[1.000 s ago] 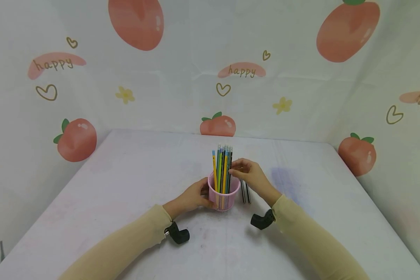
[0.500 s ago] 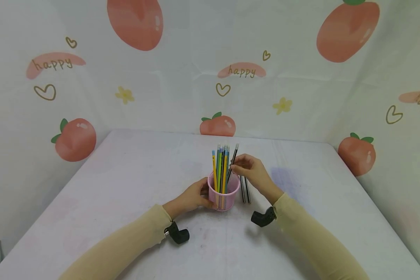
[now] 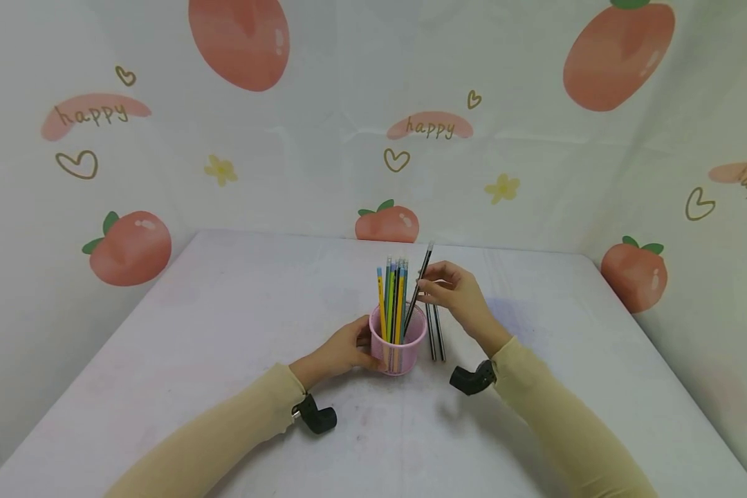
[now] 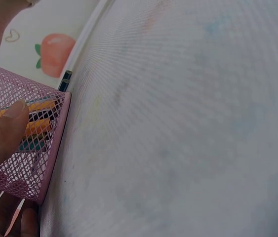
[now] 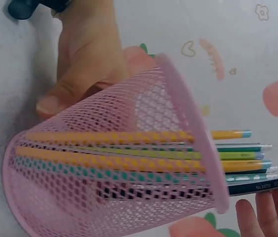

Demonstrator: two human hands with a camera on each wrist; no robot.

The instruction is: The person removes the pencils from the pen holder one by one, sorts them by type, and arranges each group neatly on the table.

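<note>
A pink mesh pencil cup (image 3: 412,357) stands upright on the table, holding several pencils (image 3: 390,297) in yellow, green and dark colours with their eraser ends up. My left hand (image 3: 339,351) grips the cup's left side, and its thumb (image 4: 5,133) lies on the mesh in the left wrist view. Between thumb and fingers my right hand (image 3: 457,292) pinches a black pencil (image 3: 426,259) near its upper part. That pencil leans right, its lower end still inside the cup; the right wrist view shows its dark shaft (image 5: 257,187) passing the rim.
Two dark pencils (image 3: 437,339) lie side by side on the table just right of the cup. A white cloth wall (image 3: 324,173) printed with fruit and hearts rises behind the table. A black wrist camera (image 3: 472,379) hangs below the right sleeve.
My right hand has drawn the black pencil away from the bunch, tilting it rightward and raising it. The left hand and the cup have stayed in place.
</note>
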